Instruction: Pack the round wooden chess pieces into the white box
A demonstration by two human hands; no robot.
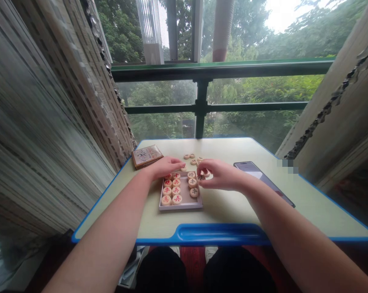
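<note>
A shallow open box [181,208] in front of me holds round wooden Chinese chess pieces. Red-marked pieces [177,199] fill two columns on its left side; black-marked pieces [194,192] stand in a column on the right. At the box's right edge, my right hand [218,174] pinches a black-marked Chinese chess piece [201,178] between thumb and fingers. My left hand [167,167] reaches over the far left corner, its closed fingertips at another Chinese chess piece [184,168] just behind the box. Several loose pieces [192,156] lie beyond the box, some partly hidden by my right hand.
A patterned box lid [147,156] lies at the back left of the blue-edged table [135,221]. A phone [263,183] rests to the right. Curtains [62,81] hang on both sides, and a green railing [220,70] stands beyond the table.
</note>
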